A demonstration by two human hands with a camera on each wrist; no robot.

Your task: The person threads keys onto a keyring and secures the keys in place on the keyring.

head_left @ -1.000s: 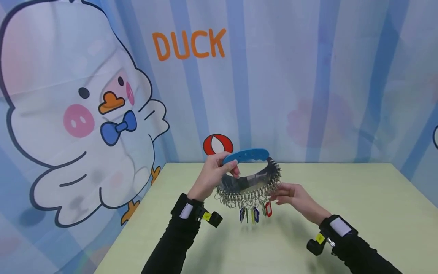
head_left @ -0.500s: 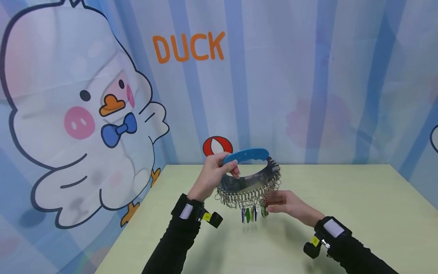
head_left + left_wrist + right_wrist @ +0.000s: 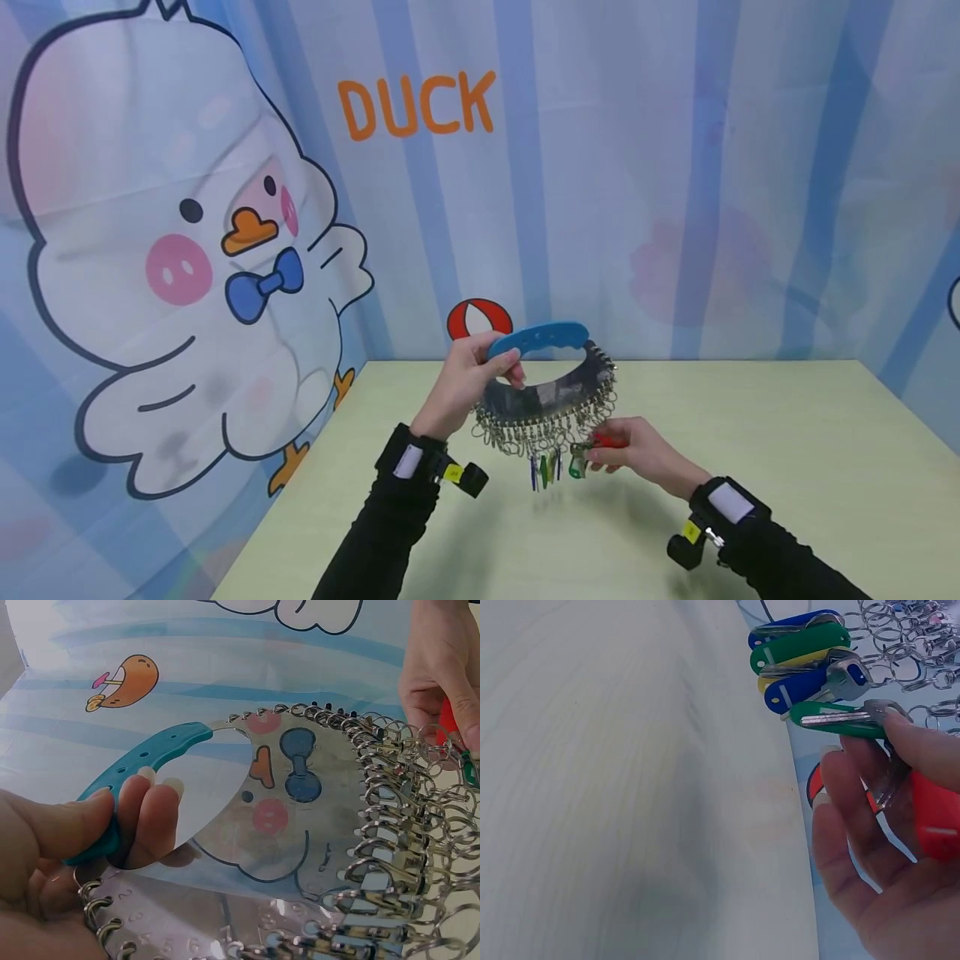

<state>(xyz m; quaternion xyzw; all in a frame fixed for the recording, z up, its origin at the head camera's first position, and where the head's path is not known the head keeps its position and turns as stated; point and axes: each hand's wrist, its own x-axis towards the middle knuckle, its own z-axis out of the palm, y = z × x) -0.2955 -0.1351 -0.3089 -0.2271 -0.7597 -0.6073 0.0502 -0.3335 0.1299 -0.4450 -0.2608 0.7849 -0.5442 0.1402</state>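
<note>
My left hand [image 3: 474, 371] grips the blue handle [image 3: 546, 336] of a curved metal key holder [image 3: 540, 400], held up above the table. The holder's band is shiny, with stamped numbers and a dense row of metal clips and rings [image 3: 390, 847]. My right hand [image 3: 648, 450] is at its lower right. A red key tag [image 3: 936, 814] with its key lies within the curled right fingers. The thumb tip meets the key of a green tag [image 3: 836, 720], the index finger just under it. Several blue, green and yellow key tags [image 3: 799, 652] hang beside it.
A pale yellow table [image 3: 787, 467] lies below the hands. Behind it hangs a blue striped curtain [image 3: 600, 167] with a cartoon duck [image 3: 202, 275] at the left. Wrist cameras [image 3: 471, 481] stick out from both dark sleeves.
My right hand has moved slightly down and left. The red tag, hanging free a second ago, now lies in the fingers, and the green tag has turned. My left hand stays put.
</note>
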